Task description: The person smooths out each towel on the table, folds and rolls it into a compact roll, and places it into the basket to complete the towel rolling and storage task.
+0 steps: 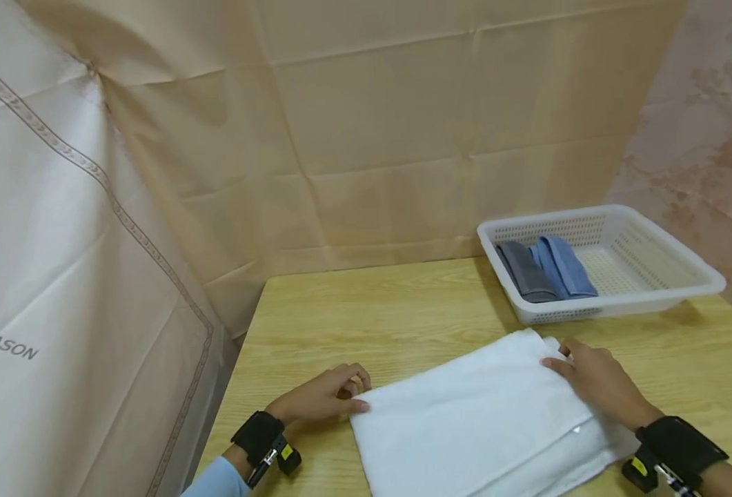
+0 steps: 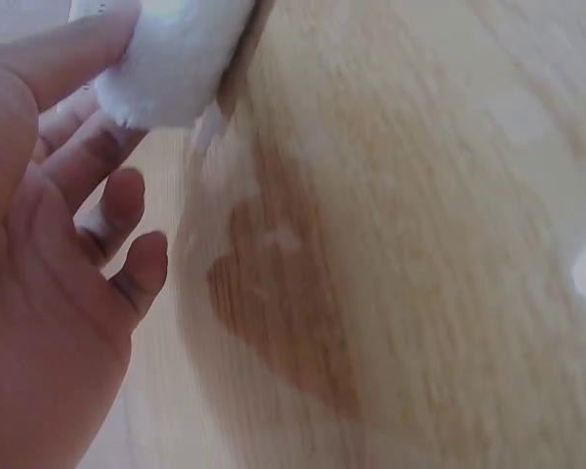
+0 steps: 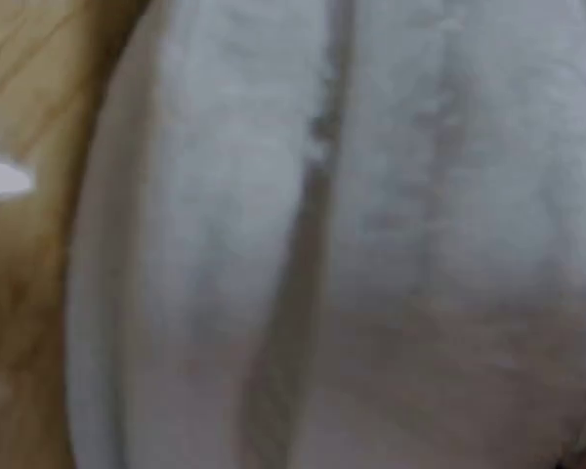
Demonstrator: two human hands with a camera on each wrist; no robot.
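A folded white towel lies on the table in the head view, its layers showing along the front right edge. My left hand pinches its left corner between thumb and fingers. Seen from the left wrist, that towel corner sits between the thumb and index finger, while the other fingers curl loosely below it. My right hand grips the towel near its far right corner, fingertips hidden behind the fabric. Blurred towel folds fill most of the right wrist view.
A white perforated plastic basket stands at the back right of the wooden table. Inside, at its left end, lie a folded dark grey cloth and folded blue cloth. Beige sheeting hangs behind the table.
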